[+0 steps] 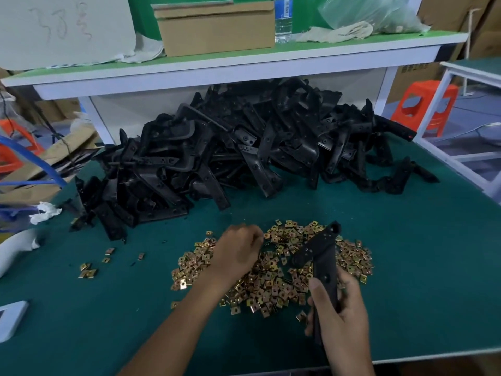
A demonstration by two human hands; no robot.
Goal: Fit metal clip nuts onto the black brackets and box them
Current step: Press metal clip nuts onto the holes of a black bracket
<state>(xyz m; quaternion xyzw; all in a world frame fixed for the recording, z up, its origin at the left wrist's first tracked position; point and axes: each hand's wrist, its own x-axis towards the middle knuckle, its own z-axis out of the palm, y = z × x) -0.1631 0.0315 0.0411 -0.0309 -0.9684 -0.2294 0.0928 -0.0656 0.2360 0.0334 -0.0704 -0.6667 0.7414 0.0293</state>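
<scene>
A heap of gold-coloured metal clip nuts (273,280) lies on the green table in front of me. My left hand (238,251) is down in the heap with its fingers curled among the nuts; what it pinches is hidden. My right hand (339,308) grips a black bracket (320,256) by its lower leg, holding it above the nuts with its other arm pointing up and away. A big pile of black brackets (244,153) fills the back of the table under the shelf.
A cardboard box (217,28), a water bottle (282,20) and a plastic bag (374,14) sit on the upper shelf. Stray clip nuts (88,272) lie at the left. Cardboard and blue tubing (40,164) crowd the left edge. An orange stool (425,107) stands at the right.
</scene>
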